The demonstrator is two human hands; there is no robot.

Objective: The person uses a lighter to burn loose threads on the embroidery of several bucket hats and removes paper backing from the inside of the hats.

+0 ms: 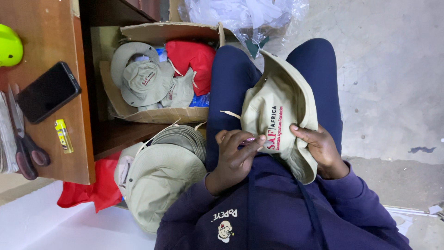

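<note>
One head-worn camera looks steeply down, close over the lap (273, 69) and floor (388, 83).

A person in a navy hooded sweatshirt (277, 208) and navy trousers (231, 83) sits with a khaki bucket hat (277, 115) on the lap. The left hand (233, 157) grips the hat's near edge with curled fingers; the right hand (319, 148) pinches its brim, thumb on top. To the left, a stack of khaki hats (159, 176) lies just beside the left arm, red fabric (95, 190) under it. Farther off, an open cardboard box (157, 74) holds more khaki hats and a red one (194, 55). At far left a wooden desk (51, 37) carries a black phone (48, 92), a yellow lighter (64, 135), scissors (25, 143) and a lime-green object (9, 46).
</note>
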